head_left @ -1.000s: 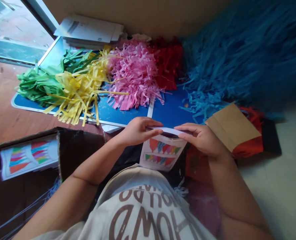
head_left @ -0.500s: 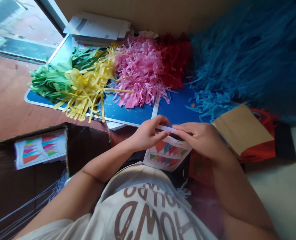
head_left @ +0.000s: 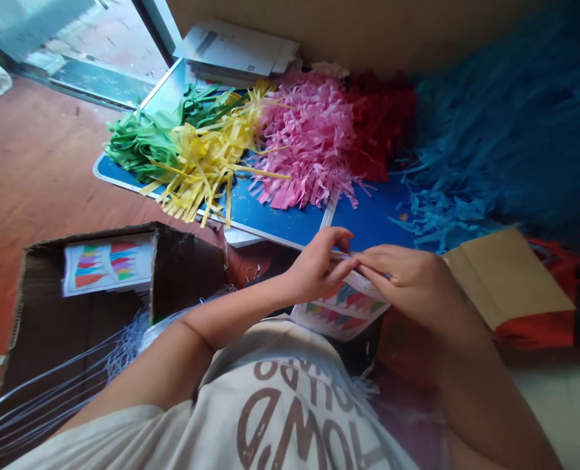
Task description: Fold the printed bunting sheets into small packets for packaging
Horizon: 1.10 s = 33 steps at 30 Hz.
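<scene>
Printed white paper sheet (head_left: 341,313) with rows of coloured triangle pennants, held just off near edge of blue white-edged board (head_left: 280,222). Top edge of sheet pinched by left hand (head_left: 317,264): grip clamped, thumb and fingers together on paper. Grip of right hand (head_left: 402,284) clamped on same top edge, fingers pressed down, knuckles angled toward left hand. Both hands nearly touching, just short of blue board. Lower pennant rows showing below hands, above white T-shirt with brown lettering (head_left: 290,418).

On blue board, side by side: green paper fringe (head_left: 143,140), yellow paper fringe (head_left: 206,156), pink paper fringe (head_left: 304,143), red paper fringe (head_left: 375,127). Past right end of blue board, large heap of blue paper fringe (head_left: 510,137). Off right corner, tan kraft paper envelope (head_left: 508,277) lying on red paper (head_left: 539,329). Off left corner, open brown cardboard box (head_left: 182,274) holding second printed pennant sheet (head_left: 108,264) and loops of white string (head_left: 49,398). Beyond far edge, stack of white papers (head_left: 236,52). Under blue board, reddish-brown wooden floor (head_left: 40,163).
</scene>
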Motion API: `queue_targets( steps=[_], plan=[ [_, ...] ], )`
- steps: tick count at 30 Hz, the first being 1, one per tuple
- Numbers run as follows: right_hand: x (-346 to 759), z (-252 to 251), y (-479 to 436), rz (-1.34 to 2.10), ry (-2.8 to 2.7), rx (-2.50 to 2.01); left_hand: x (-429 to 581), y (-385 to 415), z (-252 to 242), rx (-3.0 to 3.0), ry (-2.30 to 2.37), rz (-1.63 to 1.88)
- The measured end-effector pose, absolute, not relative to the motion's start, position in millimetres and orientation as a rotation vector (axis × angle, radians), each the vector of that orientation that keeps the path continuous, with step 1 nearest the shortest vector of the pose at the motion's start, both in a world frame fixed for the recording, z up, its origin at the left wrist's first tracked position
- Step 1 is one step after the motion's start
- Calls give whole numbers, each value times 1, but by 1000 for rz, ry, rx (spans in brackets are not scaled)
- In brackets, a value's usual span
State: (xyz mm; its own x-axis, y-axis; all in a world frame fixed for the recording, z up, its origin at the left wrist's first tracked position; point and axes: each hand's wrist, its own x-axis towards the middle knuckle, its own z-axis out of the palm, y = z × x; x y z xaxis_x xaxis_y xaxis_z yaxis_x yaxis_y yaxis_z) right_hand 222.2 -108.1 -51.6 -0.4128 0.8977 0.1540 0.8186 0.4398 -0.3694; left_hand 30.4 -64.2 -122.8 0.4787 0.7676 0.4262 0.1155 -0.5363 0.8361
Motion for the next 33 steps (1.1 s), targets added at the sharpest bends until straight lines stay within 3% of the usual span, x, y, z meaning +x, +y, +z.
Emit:
queue_targets(
  steps=[7,13,16,21,28,33],
  plan=[
    [234,-43,-114,496,-2278,-1485,25,-55,-123,2810,861,1036],
    [244,-46,-119,534,-2114,-1537,32,-38,-89,3179,552,637],
    [241,-60,-133,587,-1860,-1508,39,-32,-75,3258,267,437],
    [223,-105,-168,568,-1167,-1641,36,-27,-76,3269,349,373],
    [212,-122,-183,282,-1230,-1700,41,-26,-65,3279,325,122],
    [214,-124,-184,220,-1316,-1690,52,-29,-45,3240,22,-51]
  ],
)
